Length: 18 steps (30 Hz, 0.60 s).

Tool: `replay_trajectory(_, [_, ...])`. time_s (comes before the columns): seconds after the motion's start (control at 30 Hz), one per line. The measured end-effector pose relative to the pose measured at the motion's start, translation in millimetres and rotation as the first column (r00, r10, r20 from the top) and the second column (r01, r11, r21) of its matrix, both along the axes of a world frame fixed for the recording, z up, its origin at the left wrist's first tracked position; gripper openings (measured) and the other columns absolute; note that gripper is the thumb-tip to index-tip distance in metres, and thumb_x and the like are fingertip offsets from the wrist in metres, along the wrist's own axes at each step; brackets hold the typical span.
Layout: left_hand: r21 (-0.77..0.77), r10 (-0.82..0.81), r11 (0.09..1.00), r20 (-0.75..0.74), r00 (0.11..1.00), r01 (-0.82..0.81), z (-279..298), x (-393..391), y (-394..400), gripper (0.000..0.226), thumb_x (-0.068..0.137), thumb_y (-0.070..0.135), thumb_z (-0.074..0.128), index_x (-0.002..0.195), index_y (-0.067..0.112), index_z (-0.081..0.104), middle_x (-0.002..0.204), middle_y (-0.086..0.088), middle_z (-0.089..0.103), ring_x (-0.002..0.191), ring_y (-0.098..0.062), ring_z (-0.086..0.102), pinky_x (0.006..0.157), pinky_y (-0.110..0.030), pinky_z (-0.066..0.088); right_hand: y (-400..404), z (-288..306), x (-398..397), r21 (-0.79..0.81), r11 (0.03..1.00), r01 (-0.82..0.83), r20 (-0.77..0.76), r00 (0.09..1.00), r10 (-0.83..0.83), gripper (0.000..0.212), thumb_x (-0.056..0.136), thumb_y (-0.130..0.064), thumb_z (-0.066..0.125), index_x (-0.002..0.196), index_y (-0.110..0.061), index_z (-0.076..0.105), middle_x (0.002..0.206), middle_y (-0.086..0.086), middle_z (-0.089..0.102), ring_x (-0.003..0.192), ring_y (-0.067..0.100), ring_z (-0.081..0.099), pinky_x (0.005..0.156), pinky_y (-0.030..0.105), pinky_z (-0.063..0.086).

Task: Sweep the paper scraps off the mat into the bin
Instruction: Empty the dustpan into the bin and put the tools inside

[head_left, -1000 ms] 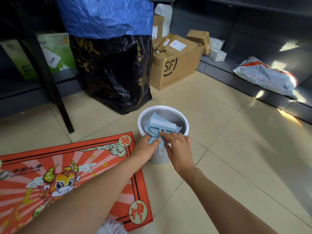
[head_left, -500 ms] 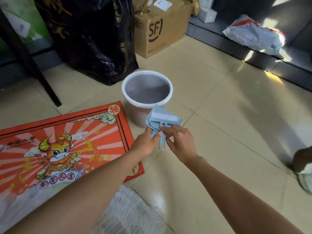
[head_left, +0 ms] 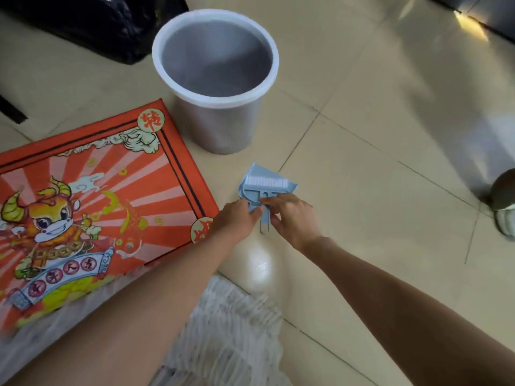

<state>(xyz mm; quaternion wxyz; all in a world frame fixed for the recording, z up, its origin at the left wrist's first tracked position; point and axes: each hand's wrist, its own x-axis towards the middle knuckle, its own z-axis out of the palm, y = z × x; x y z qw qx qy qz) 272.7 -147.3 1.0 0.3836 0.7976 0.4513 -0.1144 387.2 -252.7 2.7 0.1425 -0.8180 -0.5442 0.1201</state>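
A small light-blue dustpan (head_left: 252, 178) with a white-bristled brush (head_left: 267, 183) nested in it lies low over the tiled floor, right of the mat's corner. My left hand (head_left: 235, 221) grips the dustpan's handle side. My right hand (head_left: 292, 215) pinches the brush handle. The red-orange mat (head_left: 92, 196) with a cartoon ox lies at the left; I see no paper scraps on it. The white-rimmed grey bin (head_left: 216, 79) stands upright just beyond the mat's far right corner, its inside looks bare.
A black plastic sack (head_left: 92, 20) sits behind the bin at top left. White fringed fabric (head_left: 225, 332) lies at the bottom between my arms. A shoe or foot (head_left: 504, 201) shows at the right edge. Beige floor tiles stretch to the right.
Both hands carried the dustpan and brush out of the bin, toward me and down to the floor beside the mat. The camera tilted down; boxes and shelves left view.
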Motion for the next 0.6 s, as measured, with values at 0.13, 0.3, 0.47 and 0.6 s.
replay_trajectory(0.13, [-0.04, 0.026, 0.999, 0.016, 1.0, -0.025, -39, 0, 0, 0.034, 0.095, 0.045, 0.049, 0.09, 0.012, 0.056, 0.092, -0.009, 0.065, 0.078, -0.026, 0.055, 0.06, -0.032, 0.034, 4, -29, -3, -0.052, 0.999, 0.013, -0.013, 1.0, -0.014, 0.03, 0.085, -0.016, 0.062, 0.113, -0.026, 0.07, 0.099, -0.006, 0.071, 0.101, 0.02, 0.065, 0.07, 0.031, 0.051])
replay_trajectory(0.3, [-0.103, 0.045, 0.994, 0.011, 0.999, -0.044, -72, 3, -7, 0.031, 0.094, 0.035, 0.055, 0.112, 0.011, 0.06, 0.109, -0.009, 0.066, 0.099, -0.03, 0.062, 0.078, -0.037, 0.048, 0, -64, -4, -0.114, 0.993, 0.037, 0.008, 0.999, -0.036, 0.029, 0.085, -0.013, 0.063, 0.11, -0.026, 0.07, 0.102, -0.004, 0.071, 0.101, 0.024, 0.066, 0.066, 0.032, 0.051])
replay_trajectory(0.47, [-0.127, 0.045, 0.991, 0.038, 0.998, -0.04, -89, 3, -11, 0.032, 0.094, 0.029, 0.056, 0.118, 0.008, 0.058, 0.119, -0.01, 0.064, 0.107, -0.031, 0.06, 0.081, -0.034, 0.045, 0, -81, -2, -0.198, 0.978, 0.066, -0.025, 0.997, -0.073, 0.032, 0.093, -0.019, 0.056, 0.122, -0.03, 0.064, 0.112, -0.006, 0.068, 0.108, 0.021, 0.062, 0.072, 0.03, 0.048])
replay_trajectory(0.6, [-0.156, 0.066, 0.986, 0.047, 0.997, -0.058, -85, 3, -12, 0.033, 0.097, 0.03, 0.051, 0.122, 0.008, 0.057, 0.123, -0.011, 0.062, 0.112, -0.031, 0.058, 0.084, -0.032, 0.042, 1, -81, 0, -0.285, 0.956, 0.073, -0.05, 0.995, -0.091, 0.033, 0.097, -0.023, 0.053, 0.128, -0.033, 0.058, 0.114, -0.003, 0.068, 0.104, 0.026, 0.064, 0.077, 0.035, 0.051])
